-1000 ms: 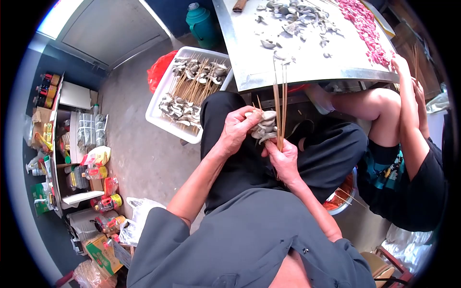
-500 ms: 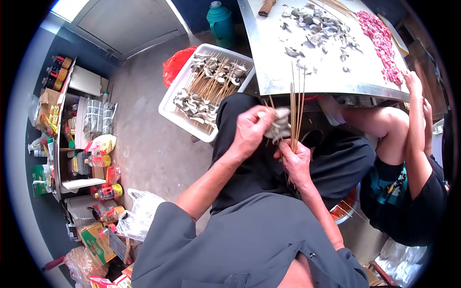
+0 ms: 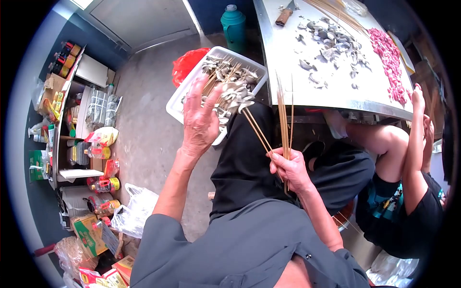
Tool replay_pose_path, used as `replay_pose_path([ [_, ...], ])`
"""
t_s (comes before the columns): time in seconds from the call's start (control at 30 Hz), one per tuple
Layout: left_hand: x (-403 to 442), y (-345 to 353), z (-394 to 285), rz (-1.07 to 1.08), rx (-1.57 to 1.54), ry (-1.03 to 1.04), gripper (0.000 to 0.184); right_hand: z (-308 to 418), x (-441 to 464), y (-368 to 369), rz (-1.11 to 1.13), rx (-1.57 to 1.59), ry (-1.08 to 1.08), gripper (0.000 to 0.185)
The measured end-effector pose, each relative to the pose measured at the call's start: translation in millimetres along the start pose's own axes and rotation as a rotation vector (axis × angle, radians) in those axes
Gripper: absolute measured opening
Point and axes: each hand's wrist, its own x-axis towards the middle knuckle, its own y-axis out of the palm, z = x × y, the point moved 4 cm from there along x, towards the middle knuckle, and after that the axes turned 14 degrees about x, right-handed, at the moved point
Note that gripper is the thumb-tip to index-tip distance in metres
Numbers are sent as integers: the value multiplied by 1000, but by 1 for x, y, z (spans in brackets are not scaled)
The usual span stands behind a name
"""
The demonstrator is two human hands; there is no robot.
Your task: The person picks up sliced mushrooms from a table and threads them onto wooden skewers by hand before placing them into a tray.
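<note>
My left hand (image 3: 200, 117) is open, its fingers spread beside a cluster of grey-white mushroom pieces (image 3: 236, 98). These are threaded on thin sticks that slant down to my right hand (image 3: 291, 170). My right hand is closed around those stick ends and an upright bundle of bare bamboo skewers (image 3: 284, 122). Beneath my left hand and the cluster, a white tray (image 3: 175, 111) holds several finished mushroom skewers, partly covered from view.
Loose mushroom pieces (image 3: 331, 41), a wooden-handled knife (image 3: 284, 17) and pink meat pieces (image 3: 388, 60) lie on the metal-edged table (image 3: 288, 89). A co-worker's arm (image 3: 414, 153) is at right. A teal flask (image 3: 234, 29) and red bag (image 3: 185, 66) stand behind the tray; shelves (image 3: 79, 174) line the left.
My left hand has let go of the mushroom pieces, opened and moved left over the tray. The mushroom cluster has tilted left toward the tray, its sticks now in my right hand.
</note>
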Motion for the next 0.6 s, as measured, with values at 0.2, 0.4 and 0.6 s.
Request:
replay_pose_path([
  [0.2,9,-16,15,23,212,332,31,0,10,23,70,-27,94,20],
  [0.4,5,-20,107,227,261,113,22,-9,13,9,-42,-123,63,26],
  [0.6,-2,16,225,570,-267,-611,21,-31,1,-4,-82,-222,80,28],
])
